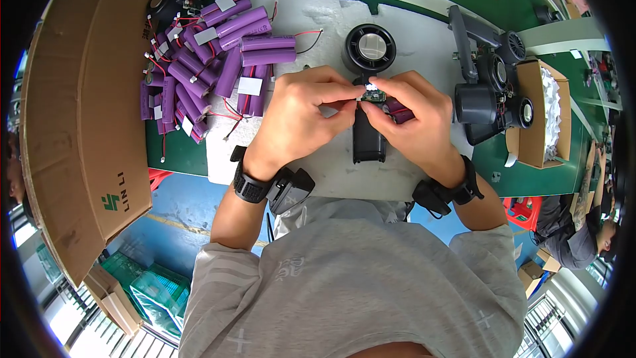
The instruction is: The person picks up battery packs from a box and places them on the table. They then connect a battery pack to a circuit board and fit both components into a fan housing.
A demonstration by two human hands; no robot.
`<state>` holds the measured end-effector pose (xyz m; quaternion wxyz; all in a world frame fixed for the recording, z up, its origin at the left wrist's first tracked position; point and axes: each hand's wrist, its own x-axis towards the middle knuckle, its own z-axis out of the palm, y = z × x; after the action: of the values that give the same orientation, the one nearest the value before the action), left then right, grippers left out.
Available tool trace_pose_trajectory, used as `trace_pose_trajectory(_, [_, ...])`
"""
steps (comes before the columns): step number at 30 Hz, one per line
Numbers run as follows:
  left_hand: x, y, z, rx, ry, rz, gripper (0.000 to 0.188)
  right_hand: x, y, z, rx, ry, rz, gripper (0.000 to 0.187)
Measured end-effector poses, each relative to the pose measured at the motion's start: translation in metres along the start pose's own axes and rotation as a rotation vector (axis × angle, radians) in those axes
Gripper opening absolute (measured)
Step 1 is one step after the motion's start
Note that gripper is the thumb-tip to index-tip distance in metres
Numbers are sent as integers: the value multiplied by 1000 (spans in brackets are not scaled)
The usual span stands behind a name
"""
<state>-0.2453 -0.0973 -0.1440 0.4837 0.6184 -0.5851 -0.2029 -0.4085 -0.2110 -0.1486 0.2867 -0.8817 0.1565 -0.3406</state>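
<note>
A black handheld fan lies on the white foam sheet in front of me, its round fan head (370,48) pointing away and its handle (369,142) toward me. Where head and handle meet, a small green circuit board (375,95) shows. My left hand (301,116) pinches thumb and forefinger together at the board's left edge; what lies between them is hidden. My right hand (419,119) is closed at the board's right side, its fingertips on a small white plug (371,85). Beneath the right hand, a purple battery pack (400,113) is partly covered.
Purple battery packs with red and black leads (199,59) are heaped on the left, beside a tall cardboard box (86,113). More black fan units (477,103) stand on the right, near an open carton (562,116) of white parts. Another person (576,238) sits farther right.
</note>
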Motion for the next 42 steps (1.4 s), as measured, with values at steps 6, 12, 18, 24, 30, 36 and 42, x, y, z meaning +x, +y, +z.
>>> trace_pose_trajectory(6, [-1,0,0,10,-1,0,26,0,-4,-1,-1,-10,13,37])
trace_pose_trajectory(12, [-2,-2,1,14,2,37,27,-1,-5,1,9,11,7,36])
trace_pose_trajectory(18, [0,-3,0,-12,0,34,24,0,-6,1,15,9,32,33])
trace_pose_trajectory(24, [1,-8,-1,-180,-42,-93,20,-1,-7,-2,99,-49,166,24])
trace_pose_trajectory(30, [1,-6,-5,-269,-130,-167,27,-4,-15,-8,83,-50,158,18])
trace_pose_trajectory(36, [3,-1,-6,-349,-250,-331,37,-7,-12,-10,28,-73,119,19])
trace_pose_trajectory(42, [2,-5,-5,-361,-269,-299,36,-5,-13,-8,-4,-66,105,19])
